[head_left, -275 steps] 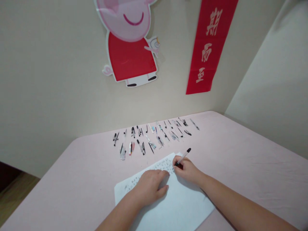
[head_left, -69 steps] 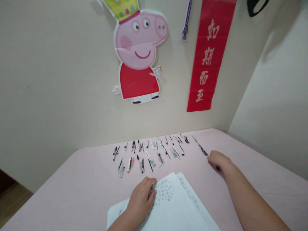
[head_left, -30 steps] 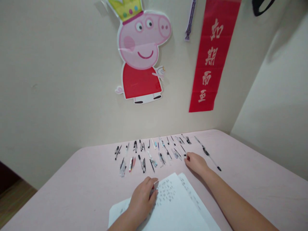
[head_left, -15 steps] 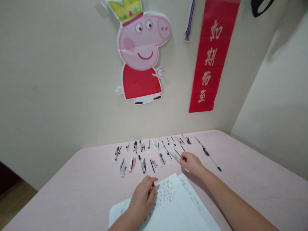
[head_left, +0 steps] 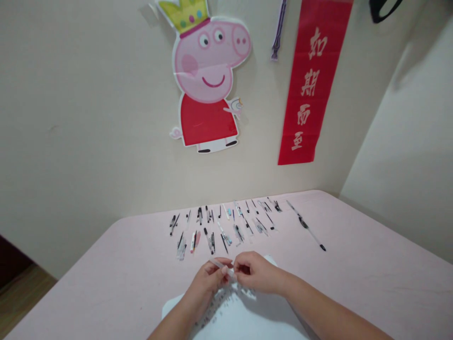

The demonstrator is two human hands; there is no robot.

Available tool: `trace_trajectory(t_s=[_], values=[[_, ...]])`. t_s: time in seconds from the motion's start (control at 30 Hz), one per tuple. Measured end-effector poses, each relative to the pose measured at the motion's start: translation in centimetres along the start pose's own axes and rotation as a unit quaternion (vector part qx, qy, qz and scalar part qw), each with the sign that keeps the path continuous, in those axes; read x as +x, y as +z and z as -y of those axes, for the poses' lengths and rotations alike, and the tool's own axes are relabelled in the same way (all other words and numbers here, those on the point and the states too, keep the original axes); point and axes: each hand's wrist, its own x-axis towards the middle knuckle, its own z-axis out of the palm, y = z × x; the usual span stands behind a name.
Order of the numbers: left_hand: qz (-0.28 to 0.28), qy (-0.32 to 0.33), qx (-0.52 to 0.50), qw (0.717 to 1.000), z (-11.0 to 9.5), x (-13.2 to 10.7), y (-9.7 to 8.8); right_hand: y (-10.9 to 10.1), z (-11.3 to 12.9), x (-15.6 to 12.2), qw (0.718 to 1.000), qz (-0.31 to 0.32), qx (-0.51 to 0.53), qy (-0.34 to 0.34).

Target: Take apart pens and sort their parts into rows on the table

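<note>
Above the written-on paper sheets (head_left: 255, 311), my two hands meet. My left hand (head_left: 212, 278) is closed around a translucent pen barrel (head_left: 216, 262), whose far end sticks out past the fingers to the upper left. My right hand (head_left: 256, 271) pinches at the barrel's lower right end; whether a smaller part sits in those fingertips is hidden. Beyond the hands lie rows of taken-apart pens: a black pen (head_left: 207, 235), a pink-and-white pen (head_left: 193, 242), clear pen parts (head_left: 261, 227) and a thin dark refill (head_left: 224, 243).
A long pen-like piece (head_left: 307, 226) with a black tip lies apart on the right. Pink cloth covers the table (head_left: 116, 269), which meets the wall at the back. On the wall hang a cartoon pig cutout (head_left: 208, 118) and a red banner (head_left: 311, 94).
My right hand has come back from the pen rows to meet my left hand over the paper. The translucent barrel now shows between them. A refill and small dark piece at the right row are uncovered.
</note>
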Motion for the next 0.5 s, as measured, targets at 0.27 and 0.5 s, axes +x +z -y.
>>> trace_trajectory(t_s=[0.27, 0.5], values=[[-0.037, -0.031, -0.073, 0.996, -0.2, 0.5, -0.2, -4.8, -3.0, 0.9, 0.988, -0.076, -0.127, 0.05], [-0.026, -0.044, -0.074, 0.996, 0.0, 0.8, -0.6, -10.4, -7.4, 0.0, 0.874, -0.205, -0.357, 0.26]])
